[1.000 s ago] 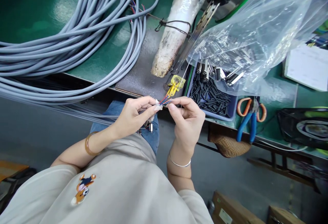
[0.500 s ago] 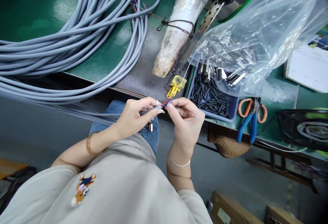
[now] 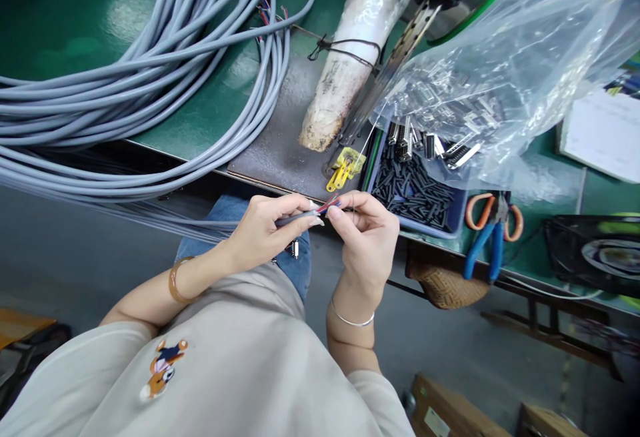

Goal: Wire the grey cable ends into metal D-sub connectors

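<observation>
Left hand (image 3: pixel 270 227) pinches a grey cable (image 3: pixel 296 217) just left of the blue bin (image 3: pixel 457 215) (the one holding little black tubes (image 3: pixel 410 190)), right hand (image 3: pixel 367 240) nips its coloured wires (image 3: pixel 327 205).

Around the bin (image 3: pixel 458 211)

On the tabletop (image 3: pixel 75 10), the bin holds tubes (image 3: pixel 413 191). Left of it lies a mat (image 3: pixel 273 157); farther left, cables (image 3: pixel 100 117). Pliers (image 3: pixel 495 257) lie to its right, a bag (image 3: pixel 545 90) behind and partly over it. The right hand (image 3: pixel 367 240) is before its left corner.
</observation>
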### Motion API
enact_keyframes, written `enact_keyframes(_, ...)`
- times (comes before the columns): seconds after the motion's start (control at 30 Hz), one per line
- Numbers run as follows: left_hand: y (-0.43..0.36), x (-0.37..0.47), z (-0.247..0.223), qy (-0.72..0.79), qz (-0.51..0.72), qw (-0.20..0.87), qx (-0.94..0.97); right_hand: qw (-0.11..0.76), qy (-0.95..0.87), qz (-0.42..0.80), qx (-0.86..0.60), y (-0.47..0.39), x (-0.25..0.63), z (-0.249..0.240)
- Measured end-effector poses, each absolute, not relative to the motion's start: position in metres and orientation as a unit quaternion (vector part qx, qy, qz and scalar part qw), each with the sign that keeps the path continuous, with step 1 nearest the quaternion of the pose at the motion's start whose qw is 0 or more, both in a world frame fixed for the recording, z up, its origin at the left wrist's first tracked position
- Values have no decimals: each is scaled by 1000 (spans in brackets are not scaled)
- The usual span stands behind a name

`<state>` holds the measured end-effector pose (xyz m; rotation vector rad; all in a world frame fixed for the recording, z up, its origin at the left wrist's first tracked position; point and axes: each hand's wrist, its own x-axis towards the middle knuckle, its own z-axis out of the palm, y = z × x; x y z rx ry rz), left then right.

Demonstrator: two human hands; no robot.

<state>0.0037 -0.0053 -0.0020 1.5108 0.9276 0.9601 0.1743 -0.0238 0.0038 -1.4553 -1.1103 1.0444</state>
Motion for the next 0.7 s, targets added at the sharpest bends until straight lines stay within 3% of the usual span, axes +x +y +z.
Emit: enact_keyframes(0.7,-6,5,-5,415,358,584,599,498,-505,400,-580,-22,176,8)
